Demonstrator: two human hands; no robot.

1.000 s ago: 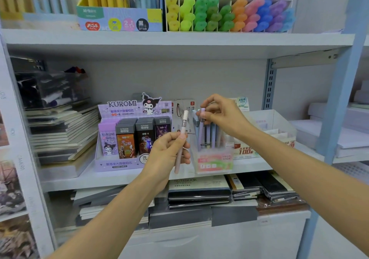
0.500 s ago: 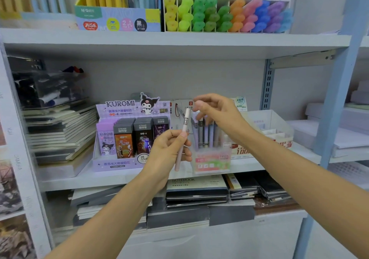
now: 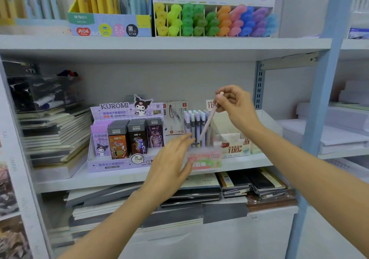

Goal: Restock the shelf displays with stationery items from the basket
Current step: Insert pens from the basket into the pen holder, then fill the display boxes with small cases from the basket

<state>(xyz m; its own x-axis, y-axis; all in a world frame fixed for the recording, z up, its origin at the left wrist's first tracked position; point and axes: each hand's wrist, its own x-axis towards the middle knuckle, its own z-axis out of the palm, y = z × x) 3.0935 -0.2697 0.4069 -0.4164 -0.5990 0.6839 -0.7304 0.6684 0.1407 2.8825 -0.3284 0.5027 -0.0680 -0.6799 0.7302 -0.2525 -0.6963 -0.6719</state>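
Right hand (image 3: 237, 107) is up over the middle shelf (image 3: 79, 178), thumb and fingertips pinching the top end of a pale pink pen (image 3: 207, 123). The pen leans, top toward the right, lower end down among the other pens (image 3: 194, 123) standing upright in the clear pen box (image 3: 205, 158). That box sits near the front edge of the shelf, with a pink-and-green label across its base.

Left hand (image 3: 171, 162) is spread wide, fingers straight, holding nothing, right in front of the box's left side. It's blurred, so whether it touches the box I can't tell.

Just left of the pen box stands the purple Kuromi display (image 3: 119, 139), its rows of lead cases in purple, orange and dark covers. Just right of it is a second clear box (image 3: 235, 148) with a "100" label on the front. Far left on the same shelf there's a slanted stack of notebooks (image 3: 54, 131), and below the shelf more dark-covered notebooks (image 3: 249, 184) lie flat.

Up on the top shelf (image 3: 159, 45) there's a rack of highlighters (image 3: 209, 21) — yellow, green, orange, pink, blue, purple — and beside it on the left a box of yellow pens (image 3: 109, 25).
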